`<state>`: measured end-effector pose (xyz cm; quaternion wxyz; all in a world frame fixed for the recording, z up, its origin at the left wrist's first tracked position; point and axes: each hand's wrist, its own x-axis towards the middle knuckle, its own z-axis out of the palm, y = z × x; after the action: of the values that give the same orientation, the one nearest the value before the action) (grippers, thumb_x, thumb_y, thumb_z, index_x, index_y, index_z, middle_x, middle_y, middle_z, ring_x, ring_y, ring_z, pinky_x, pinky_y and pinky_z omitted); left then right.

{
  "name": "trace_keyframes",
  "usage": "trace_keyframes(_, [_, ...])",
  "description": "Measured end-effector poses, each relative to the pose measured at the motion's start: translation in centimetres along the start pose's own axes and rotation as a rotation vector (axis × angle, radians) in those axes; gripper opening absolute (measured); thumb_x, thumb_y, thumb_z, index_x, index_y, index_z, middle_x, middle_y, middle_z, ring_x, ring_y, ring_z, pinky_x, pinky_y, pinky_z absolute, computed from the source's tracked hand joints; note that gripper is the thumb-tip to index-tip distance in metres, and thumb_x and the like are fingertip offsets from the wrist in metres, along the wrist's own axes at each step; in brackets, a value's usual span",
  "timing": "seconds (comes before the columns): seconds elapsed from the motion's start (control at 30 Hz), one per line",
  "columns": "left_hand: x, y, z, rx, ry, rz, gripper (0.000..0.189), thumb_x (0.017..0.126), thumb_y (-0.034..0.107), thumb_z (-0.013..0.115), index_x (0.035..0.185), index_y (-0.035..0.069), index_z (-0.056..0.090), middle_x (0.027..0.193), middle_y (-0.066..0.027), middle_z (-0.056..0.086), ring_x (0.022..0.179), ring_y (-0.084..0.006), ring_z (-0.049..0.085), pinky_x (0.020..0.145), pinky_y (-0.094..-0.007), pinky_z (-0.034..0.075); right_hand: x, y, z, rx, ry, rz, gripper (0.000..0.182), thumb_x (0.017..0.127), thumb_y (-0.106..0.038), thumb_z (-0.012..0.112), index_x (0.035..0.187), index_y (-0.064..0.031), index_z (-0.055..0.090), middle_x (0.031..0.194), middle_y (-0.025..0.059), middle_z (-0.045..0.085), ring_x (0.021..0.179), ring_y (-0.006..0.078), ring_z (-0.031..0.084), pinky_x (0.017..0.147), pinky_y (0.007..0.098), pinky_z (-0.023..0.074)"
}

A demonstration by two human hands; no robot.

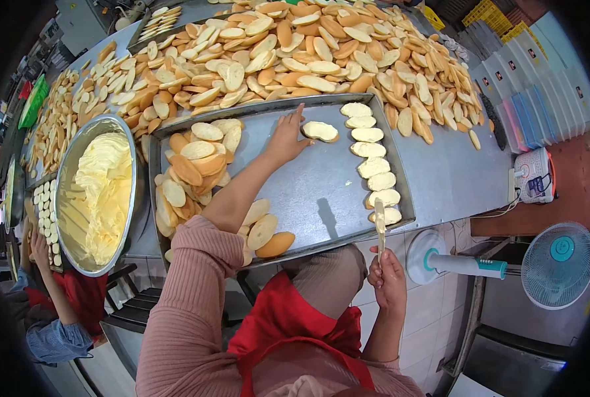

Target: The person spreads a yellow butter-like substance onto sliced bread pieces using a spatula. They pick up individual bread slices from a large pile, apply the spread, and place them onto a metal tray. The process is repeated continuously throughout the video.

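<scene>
My left hand (286,135) reaches over the metal baking tray (285,193), fingers apart and holding nothing. Just right of its fingertips lies one bread slice (320,131) coated with pale cream. My right hand (388,279) grips a spreading knife (380,223) smeared with cream, its blade over the lowest slice of a column of coated bread slices (373,167) along the tray's right side. Uncoated bread pieces (196,159) are heaped at the tray's left. A steel bowl (130,198) of yellow cream (104,193) stands left of the tray.
A large pile of cut bread (275,54) covers the table (453,173) behind the tray. At left, a co-worker's hand (39,250) is beside another tray of coated slices (47,208). A fan (558,265) and stacked plastic bins (538,94) stand at right.
</scene>
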<state>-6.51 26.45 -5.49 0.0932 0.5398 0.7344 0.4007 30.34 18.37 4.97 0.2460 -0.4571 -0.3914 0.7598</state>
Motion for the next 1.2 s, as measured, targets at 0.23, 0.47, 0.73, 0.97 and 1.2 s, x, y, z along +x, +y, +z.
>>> trace_keyframes(0.23, [-1.8, 1.4, -0.7, -0.125, -0.037, 0.057, 0.041, 0.073, 0.013, 0.074, 0.109, 0.001, 0.058, 0.106, -0.0116, 0.059, 0.095, -0.0264, 0.057, 0.084, -0.0344, 0.048, 0.9, -0.7, 2.1, -0.158, 0.098, -0.126, 0.029, 0.097, -0.025, 0.052, 0.106, 0.0013, 0.059, 0.068, -0.0029, 0.047, 0.057, 0.002, 0.037, 0.05, 0.0168, 0.0274])
trace_keyframes(0.47, [-8.8, 12.3, -4.8, -0.788, 0.095, 0.058, 0.038, 0.076, 0.0, 0.071, 0.104, -0.001, 0.046, 0.121, -0.0164, 0.054, 0.107, -0.0207, 0.058, 0.085, -0.0296, 0.053, -0.2, -3.7, 5.6, -0.494, 0.361, -0.621, 0.023, 0.094, -0.017, 0.056, 0.105, 0.0034, 0.062, 0.079, -0.0017, 0.057, 0.068, 0.0021, 0.045, 0.059, 0.0173, 0.0369])
trace_keyframes(0.73, [-18.0, 19.3, -9.7, -1.03, 0.15, 0.003, 0.044, 0.075, -0.009, 0.068, 0.103, 0.003, 0.036, 0.126, -0.023, 0.05, 0.107, -0.0212, 0.059, 0.088, -0.031, 0.051, -3.2, -3.5, 7.3, -0.55, 0.129, -0.74, 0.018, 0.09, -0.015, 0.062, 0.1, 0.0008, 0.064, 0.071, 0.0005, 0.058, 0.062, 0.0052, 0.048, 0.054, 0.0198, 0.0375])
trace_keyframes(0.97, [-20.3, 19.0, -11.9, -0.999, 0.173, -0.111, 0.046, 0.075, -0.011, 0.064, 0.104, 0.007, 0.034, 0.126, -0.0215, 0.048, 0.115, -0.0237, 0.054, 0.093, -0.0341, 0.048, -5.3, -2.2, 3.9, -0.76, 0.346, -1.026, 0.016, 0.087, -0.013, 0.064, 0.097, 0.0001, 0.065, 0.076, 0.0069, 0.062, 0.059, 0.0097, 0.053, 0.052, 0.0235, 0.0402])
trace_keyframes(1.2, [-21.4, 19.2, -11.5, -1.055, 0.07, -0.054, 0.044, 0.076, -0.01, 0.066, 0.105, 0.004, 0.036, 0.127, -0.0226, 0.049, 0.112, -0.0221, 0.056, 0.091, -0.033, 0.05, -5.0, -2.9, 6.3, -1.106, 0.394, -1.238, 0.015, 0.081, -0.014, 0.068, 0.096, -0.0113, 0.068, 0.067, 0.0034, 0.056, 0.052, 0.0207, 0.05, 0.049, 0.0328, 0.0373])
